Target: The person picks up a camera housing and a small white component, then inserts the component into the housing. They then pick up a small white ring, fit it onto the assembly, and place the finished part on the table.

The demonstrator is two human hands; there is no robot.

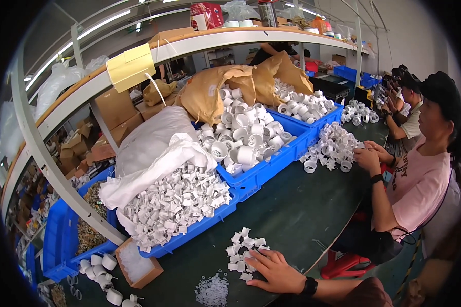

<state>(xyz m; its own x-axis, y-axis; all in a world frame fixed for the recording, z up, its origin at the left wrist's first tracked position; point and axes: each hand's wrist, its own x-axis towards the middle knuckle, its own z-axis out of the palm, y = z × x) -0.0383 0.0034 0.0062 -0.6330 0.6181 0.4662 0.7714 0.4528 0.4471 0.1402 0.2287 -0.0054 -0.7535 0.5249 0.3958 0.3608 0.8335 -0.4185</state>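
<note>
My left hand [274, 268] lies palm down on the dark green table [292, 210], fingers spread and pointing left, a black band on its wrist. Its fingertips touch a small heap of white plastic clip parts [242, 244]. Nothing is gripped in the hand. A little pile of tiny clear rings [213, 291] sits just left of the hand near the table's front edge. My right hand is out of view.
A blue bin [200, 228] of white clips under a white bag stands behind the heap. A second blue bin [274, 165] holds white cups. A small cardboard box [137, 265] and loose white cups [102, 268] lie at lower left. A person in pink [420, 184] works at right.
</note>
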